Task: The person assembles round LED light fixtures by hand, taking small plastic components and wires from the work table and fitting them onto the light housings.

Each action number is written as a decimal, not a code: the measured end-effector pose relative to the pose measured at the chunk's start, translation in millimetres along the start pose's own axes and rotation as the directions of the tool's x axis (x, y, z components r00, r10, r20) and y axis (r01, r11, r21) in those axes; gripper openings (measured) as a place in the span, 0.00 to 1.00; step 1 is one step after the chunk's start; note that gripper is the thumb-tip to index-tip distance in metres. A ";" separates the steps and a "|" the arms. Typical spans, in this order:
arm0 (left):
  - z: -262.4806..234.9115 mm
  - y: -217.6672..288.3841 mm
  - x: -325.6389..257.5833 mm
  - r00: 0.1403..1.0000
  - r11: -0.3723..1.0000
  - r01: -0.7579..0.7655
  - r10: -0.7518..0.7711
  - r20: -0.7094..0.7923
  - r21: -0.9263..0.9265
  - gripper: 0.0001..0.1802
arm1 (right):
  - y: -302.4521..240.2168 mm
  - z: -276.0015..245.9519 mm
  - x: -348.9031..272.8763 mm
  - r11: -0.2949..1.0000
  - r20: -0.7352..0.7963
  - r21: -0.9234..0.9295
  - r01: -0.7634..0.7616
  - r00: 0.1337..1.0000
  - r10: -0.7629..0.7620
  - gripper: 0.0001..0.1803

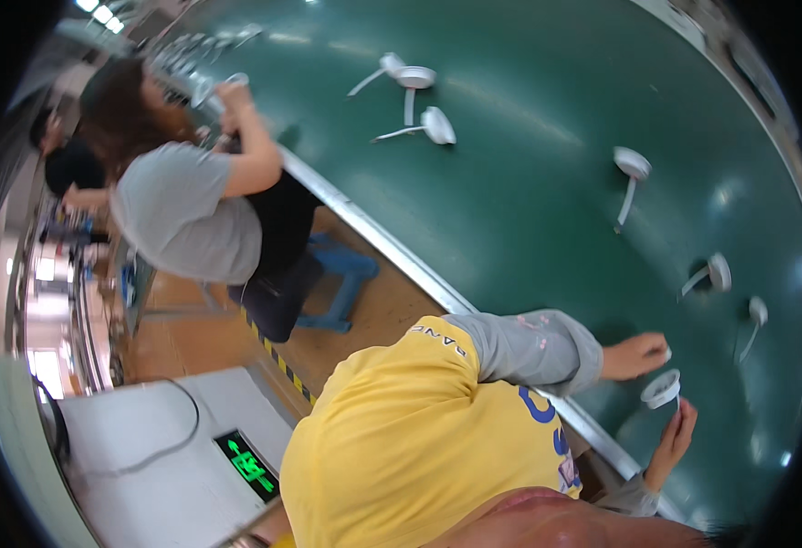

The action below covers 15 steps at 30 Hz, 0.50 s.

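Green worktop (529, 201) spans the view. Beside it: yellow shirt (392, 438), blue and dark lettering; off its near side, black sign (247, 466), green pictogram. Over it: left hand (636, 356) curled, grip cannot be told; right hand (673, 443) pinching white round fitting's (661, 389) lead.

a white round piece (661, 389) with a raised rim sits tilted between the hands (675, 438), its stem gripped.

That wide fisheye over there sits on the head of the person in yellow (401, 429) beside the green table (529, 219), looking down, close over the table's near edge and slantwise along its length.
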<state>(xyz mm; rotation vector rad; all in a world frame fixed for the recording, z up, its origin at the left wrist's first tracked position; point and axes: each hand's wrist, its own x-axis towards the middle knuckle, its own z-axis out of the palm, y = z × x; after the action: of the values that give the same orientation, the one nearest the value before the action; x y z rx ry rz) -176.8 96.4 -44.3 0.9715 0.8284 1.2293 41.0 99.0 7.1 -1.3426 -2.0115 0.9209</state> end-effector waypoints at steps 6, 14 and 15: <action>13.5 14.9 21.9 0.975 0.996 0.077 -0.068 0.210 -0.037 0.20 | 12.7 5.8 0.2 0.914 -0.148 0.402 0.059 0.989 0.001 0.17; 56.6 9.4 12.8 0.937 0.891 0.245 -0.116 0.330 -0.382 0.19 | 11.0 -5.4 -7.8 0.904 -0.144 0.426 0.030 0.989 0.035 0.11; 58.0 8.7 12.6 0.946 0.878 0.218 -0.082 0.315 -0.427 0.20 | 14.5 -0.9 -7.1 0.895 -0.165 0.440 0.073 0.986 0.000 0.11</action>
<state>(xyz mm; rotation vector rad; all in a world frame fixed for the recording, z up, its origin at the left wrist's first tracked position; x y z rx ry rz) -125.0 100.8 -14.3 0.6611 0.3482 1.0481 52.3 96.5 -4.2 -1.0778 -1.5714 1.1336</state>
